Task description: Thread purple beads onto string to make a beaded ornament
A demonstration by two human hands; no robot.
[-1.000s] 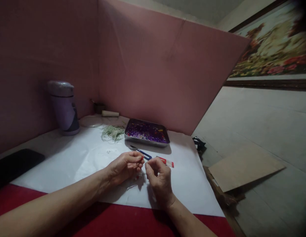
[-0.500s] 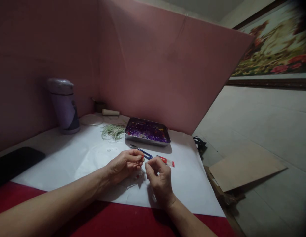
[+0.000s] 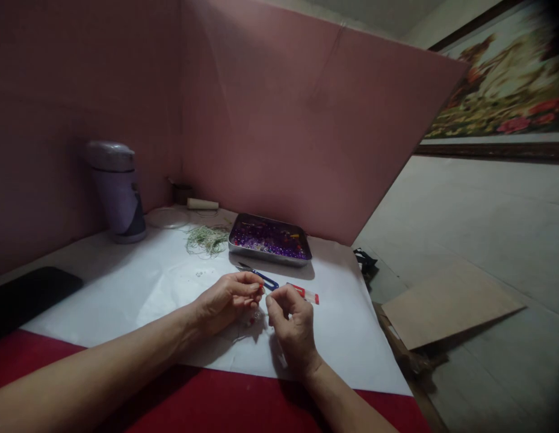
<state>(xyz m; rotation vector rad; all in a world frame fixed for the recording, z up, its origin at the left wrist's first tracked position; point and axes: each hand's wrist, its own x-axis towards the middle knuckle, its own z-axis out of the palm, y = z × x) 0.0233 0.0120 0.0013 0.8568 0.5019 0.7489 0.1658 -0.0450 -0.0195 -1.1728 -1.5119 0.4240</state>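
My left hand point(image 3: 231, 297) is closed in a pinch on a small red bead point(image 3: 261, 288), which shows at the fingertips. Close by on the right, my right hand point(image 3: 290, 322) is also pinched, thumb against forefinger; whatever it holds is too small to make out. Below the fingers hangs a small cluster of clear and red beads point(image 3: 253, 319), partly hidden by the left hand. Behind the hands lie blue-handled thread snips point(image 3: 271, 283) and a red and clear packet point(image 3: 311, 297).
A metal tray point(image 3: 270, 257) of purple beads stands at the back, beside tangled pale green thread point(image 3: 207, 240). Further left are a whitish roll point(image 3: 202, 205), a lilac flask point(image 3: 119, 198) and a dark flat object point(image 3: 35, 294). Pink panels point(image 3: 279, 132) border the white-covered table point(image 3: 342, 343).
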